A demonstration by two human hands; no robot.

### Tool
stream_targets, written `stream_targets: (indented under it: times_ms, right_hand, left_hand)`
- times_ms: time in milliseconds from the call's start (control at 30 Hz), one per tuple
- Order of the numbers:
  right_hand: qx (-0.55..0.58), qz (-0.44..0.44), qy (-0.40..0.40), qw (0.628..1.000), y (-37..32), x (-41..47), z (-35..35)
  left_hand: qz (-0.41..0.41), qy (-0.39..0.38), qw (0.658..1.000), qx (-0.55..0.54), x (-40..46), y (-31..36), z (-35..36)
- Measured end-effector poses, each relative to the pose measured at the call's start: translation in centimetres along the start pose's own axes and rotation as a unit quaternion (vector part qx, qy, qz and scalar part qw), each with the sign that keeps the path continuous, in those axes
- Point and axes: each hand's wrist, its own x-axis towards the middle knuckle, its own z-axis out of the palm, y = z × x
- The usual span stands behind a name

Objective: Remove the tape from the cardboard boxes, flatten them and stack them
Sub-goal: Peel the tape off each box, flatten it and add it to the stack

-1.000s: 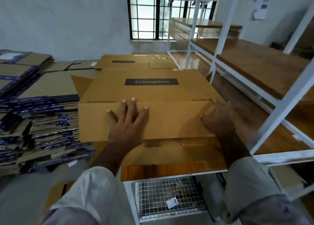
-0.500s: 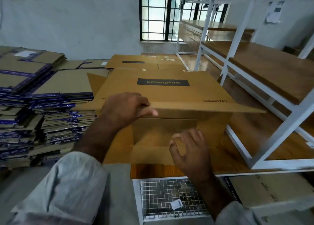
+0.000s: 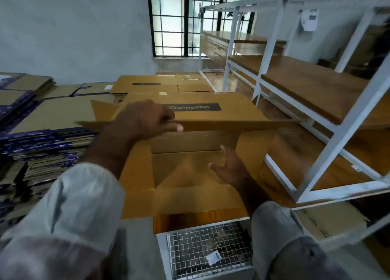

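A brown cardboard box (image 3: 232,110) with a black "Crompton" label lies on its side on a wooden shelf, its open end facing me. My left hand (image 3: 145,119) grips the raised top flap (image 3: 242,125) near its left end, thumb under the edge. Inside the opening, my right hand (image 3: 230,167) reaches in with its fingers spread and straight, touching the inner flap (image 3: 185,165). The lower flap (image 3: 181,201) hangs out over the shelf's front edge. No tape is visible on the box.
Stacks of flattened cardboard (image 3: 42,136) with blue print stand at the left. More flat boxes (image 3: 160,84) lie behind. A white metal rack (image 3: 329,119) with wooden shelves rises at the right. A wire mesh basket (image 3: 209,252) sits below the shelf edge.
My left hand has lifted the top flap from folded down to level. My right hand left the box's right side and moved into the opening.
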Motion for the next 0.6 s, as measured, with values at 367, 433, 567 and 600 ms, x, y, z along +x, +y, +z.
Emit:
stream_targets:
  times_ms: [367,433,567,600]
  right_hand:
    - [0.102,0.105,0.141,0.979,0.7,-2.6,0.9]
    - [0.111,0.149,0.171,0.968,2.3,-4.4,-0.3]
    - [0.073,0.195,0.220,0.953,6.9,-5.3,-4.4]
    - [0.055,0.196,0.224,0.953,8.0,-4.8,-5.5]
  left_hand:
    - [-0.096,0.152,0.982,0.051,-2.2,2.1,4.5]
    - [-0.097,0.137,0.985,0.035,-1.6,1.1,3.8]
    - [-0.098,0.127,0.987,0.022,-0.9,-0.3,2.5]
    - [-0.101,0.123,0.987,0.021,-0.9,-0.2,2.2]
